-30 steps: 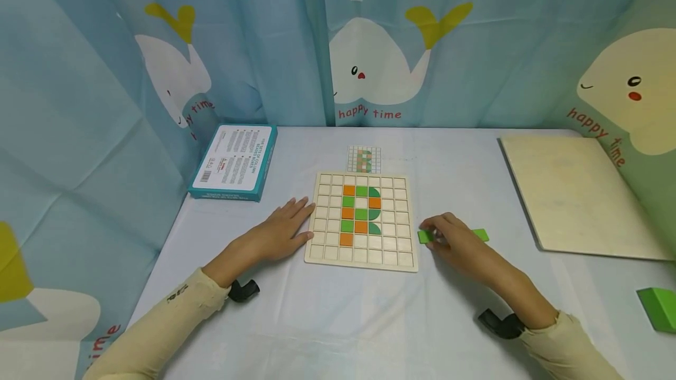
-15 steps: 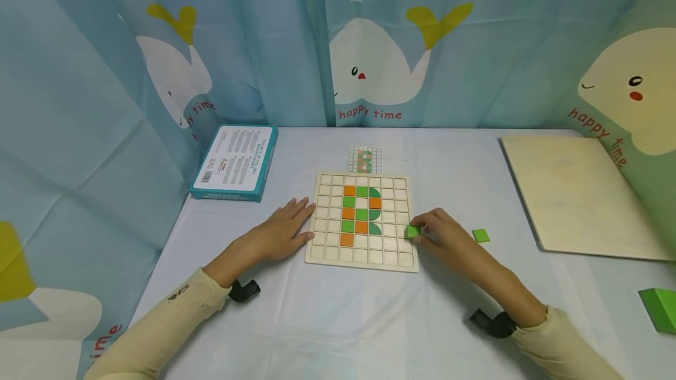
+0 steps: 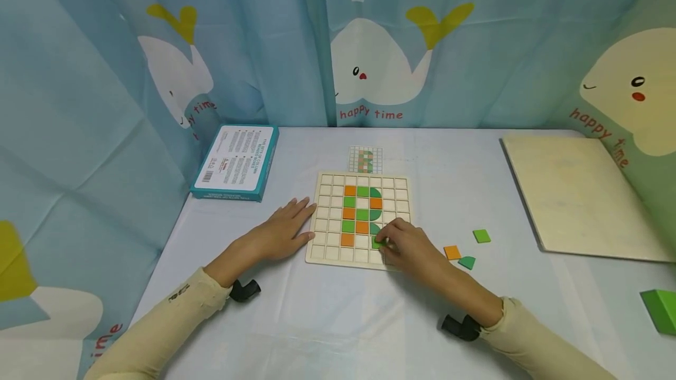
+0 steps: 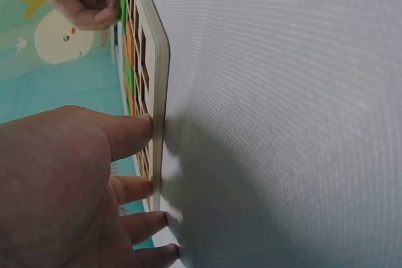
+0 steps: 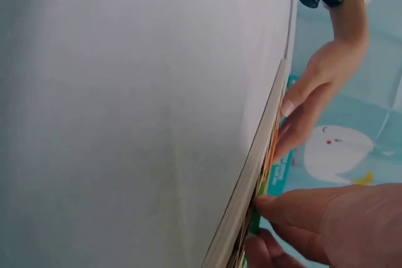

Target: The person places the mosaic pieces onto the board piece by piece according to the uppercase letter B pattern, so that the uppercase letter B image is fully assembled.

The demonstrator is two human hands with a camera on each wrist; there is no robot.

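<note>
A wooden grid board (image 3: 398, 183) lies on the table with orange and green tiles set in its cells. My right hand (image 3: 414, 251) pinches a green square tile (image 3: 377, 243) at a cell in the lower part of the board, below a dark green quarter-round tile. In the right wrist view, the thumb and fingers close on that green tile (image 5: 255, 220) at the board's surface. My left hand (image 3: 280, 230) rests at the board's left edge with its fingers spread. The left wrist view shows its thumb and a finger touching the board's rim (image 4: 160, 92).
A patterned card (image 3: 365, 159) lies behind the board. Right of it are a green square tile (image 3: 482, 236), an orange one (image 3: 452, 252) and a dark green quarter-round (image 3: 467, 262). A teal box (image 3: 235, 163), wooden panel (image 3: 575, 192) and green block (image 3: 660, 311) stand around.
My right hand has carried a green tile left from the table onto the board. The orange tile and quarter-round beneath it have come into sight. My left hand has stayed in place.
</note>
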